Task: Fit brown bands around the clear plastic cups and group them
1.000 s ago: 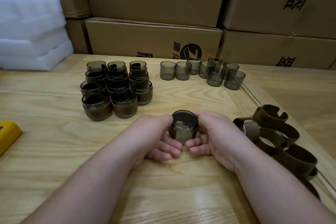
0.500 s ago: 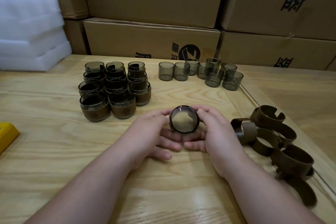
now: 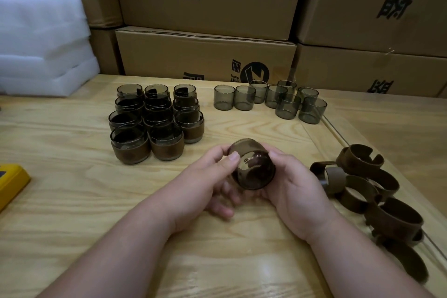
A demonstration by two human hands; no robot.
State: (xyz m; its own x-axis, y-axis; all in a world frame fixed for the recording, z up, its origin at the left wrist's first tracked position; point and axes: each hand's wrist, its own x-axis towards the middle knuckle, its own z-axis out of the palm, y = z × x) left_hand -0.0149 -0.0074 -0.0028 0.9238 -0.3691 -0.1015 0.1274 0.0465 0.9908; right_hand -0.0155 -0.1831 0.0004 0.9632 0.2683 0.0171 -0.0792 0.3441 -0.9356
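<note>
Cup (image 3: 251, 167) is pinched on its side between left hand (image 3: 212, 176) and right hand (image 3: 294, 184), probably so its band seats evenly before joining the banded group (image 3: 154, 126).

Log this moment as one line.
hands: left and right grip cup | cup: tilted, off table | band: fitted

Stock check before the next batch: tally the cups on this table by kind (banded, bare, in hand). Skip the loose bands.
Banded cups, grouped at left: 11
Bare cups, at the back: 8
Held cup, between left hand and right hand: 1
Total: 20 cups
</note>
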